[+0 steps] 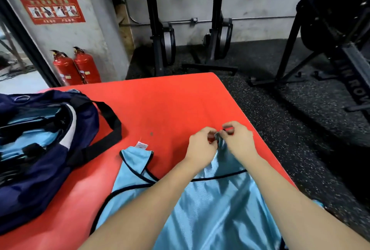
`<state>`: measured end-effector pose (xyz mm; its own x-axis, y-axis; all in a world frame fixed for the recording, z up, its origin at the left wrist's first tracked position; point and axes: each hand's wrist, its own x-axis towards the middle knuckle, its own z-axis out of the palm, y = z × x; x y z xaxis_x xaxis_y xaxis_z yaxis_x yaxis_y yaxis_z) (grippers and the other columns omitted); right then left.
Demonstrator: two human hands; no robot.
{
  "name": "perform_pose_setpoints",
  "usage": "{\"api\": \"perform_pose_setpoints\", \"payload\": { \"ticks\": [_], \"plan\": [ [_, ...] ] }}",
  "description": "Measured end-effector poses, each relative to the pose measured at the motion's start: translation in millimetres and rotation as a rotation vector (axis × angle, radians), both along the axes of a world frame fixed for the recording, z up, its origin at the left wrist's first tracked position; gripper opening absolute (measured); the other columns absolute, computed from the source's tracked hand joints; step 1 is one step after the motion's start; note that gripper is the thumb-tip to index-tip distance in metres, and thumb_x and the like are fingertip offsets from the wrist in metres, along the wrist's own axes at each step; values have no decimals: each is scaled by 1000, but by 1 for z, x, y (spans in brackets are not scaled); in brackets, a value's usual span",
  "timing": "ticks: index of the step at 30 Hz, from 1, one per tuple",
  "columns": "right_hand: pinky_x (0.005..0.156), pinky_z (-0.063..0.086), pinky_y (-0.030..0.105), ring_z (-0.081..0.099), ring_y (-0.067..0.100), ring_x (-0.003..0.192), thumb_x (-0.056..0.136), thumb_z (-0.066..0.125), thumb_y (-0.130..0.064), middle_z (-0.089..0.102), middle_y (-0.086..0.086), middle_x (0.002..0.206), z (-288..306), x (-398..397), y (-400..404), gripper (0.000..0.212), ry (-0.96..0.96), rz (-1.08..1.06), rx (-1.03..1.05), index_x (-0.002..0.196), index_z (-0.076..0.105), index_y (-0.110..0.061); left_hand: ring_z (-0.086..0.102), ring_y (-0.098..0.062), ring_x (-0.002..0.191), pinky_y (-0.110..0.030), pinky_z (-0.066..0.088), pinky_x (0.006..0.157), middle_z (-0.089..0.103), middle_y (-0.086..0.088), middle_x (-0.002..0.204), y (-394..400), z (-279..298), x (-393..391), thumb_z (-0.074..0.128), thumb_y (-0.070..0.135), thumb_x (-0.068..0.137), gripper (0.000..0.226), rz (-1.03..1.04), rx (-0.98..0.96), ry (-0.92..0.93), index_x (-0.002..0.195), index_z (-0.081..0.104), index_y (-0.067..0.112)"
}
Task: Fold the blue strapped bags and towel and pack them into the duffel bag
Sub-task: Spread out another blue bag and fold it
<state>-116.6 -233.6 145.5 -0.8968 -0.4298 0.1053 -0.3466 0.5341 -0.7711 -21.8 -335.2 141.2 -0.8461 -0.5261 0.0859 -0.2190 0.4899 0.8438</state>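
Fingertips (212,132) of the left hand (202,145) and those of the right hand (238,137) were pinched together on the far strap end of a light blue strapped bag (200,205), the two hands nearly touching above the red mat (170,105). What exactly sat between the fingers was too small and blurred to tell, beyond a bit of dark trim and grey cloth. The shiny blue fabric, edged in black piping, lay spread on the mat under both forearms, running from the hands back to the bottom of the head view. Its other strap (138,155) lay flat to the left, with a small white label (142,145) at its tip.

Further left, the navy duffel bag (40,169) sat on the mat, well apart from the hands, its mouth open and more light blue cloth showing inside. One black handle (114,127) looped out onto the mat.

Beyond the mat stood two red fire extinguishers (77,67) against the wall and black exercise machines (160,29) on the speckled floor (280,119).
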Motion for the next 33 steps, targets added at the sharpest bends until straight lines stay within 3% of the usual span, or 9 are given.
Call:
{"api": "perform_pose_setpoints", "payload": {
  "ticks": [3,7,11,14,17,19,21,26,33],
  "plan": [
    [85,45,24,64,10,87,93,66,-17,69,-8,94,6,-4,-1,13,-88,-92,-256,106,69,-20,65,-6,89,-15,46,83,71,11,96,-1,-2,-2,69,17,87,27,1,62,16,113,66,24],
    [74,43,22,54,7,73,93,62,-6,62,-5,84,8,-2,2,15,-292,-173,-551,105,68,-14,59,-5,75,-18,43,74,63,13,83,-4,-3,-4,69,18,88,27,83,115,32,114,65,26],
    [81,42,29,50,11,77,91,58,-6,58,-3,85,7,-4,5,17,-418,-201,-648,99,69,-16,61,-6,71,-16,46,59,67,8,84,-6,-1,-4,70,17,90,25,191,444,72,113,65,24],
    [82,41,30,53,12,79,91,58,-8,60,-3,88,8,-4,4,16,-475,-185,-681,98,70,-16,62,-10,90,-18,47,74,71,3,102,-6,4,-12,73,20,89,26,162,776,46,114,68,15],
    [84,41,26,55,9,87,93,56,-5,63,-4,97,10,-2,3,18,-440,-180,-692,102,70,-12,64,-21,100,-36,49,103,72,-8,101,-8,9,-22,72,8,88,27,137,1064,76,115,66,8],
    [85,42,26,55,9,88,92,57,-5,65,-3,98,10,-2,5,19,-411,-198,-698,101,71,-13,63,-19,92,-32,51,99,70,-8,95,-11,11,-27,69,-1,88,26,183,1115,139,112,66,8],
    [81,43,25,54,10,84,91,58,-5,63,-2,93,8,-4,9,18,-383,-209,-687,97,71,-16,64,-14,89,-21,50,85,72,-6,98,-13,10,-30,70,-3,87,25,271,1053,193,109,71,9],
    [88,44,19,63,5,99,98,60,-11,70,-8,104,1,-7,13,16,-211,-157,-510,100,71,-21,69,-13,87,-23,53,86,77,0,91,-11,-1,-29,78,6,83,14,429,811,251,90,77,18],
    [106,39,41,50,34,124,93,66,-23,55,12,131,-15,-9,11,50,-50,-33,149,141,51,-22,60,-11,86,-18,44,87,67,1,101,-26,5,-13,74,17,85,24,143,-76,-97,109,73,21]
  ]
}}
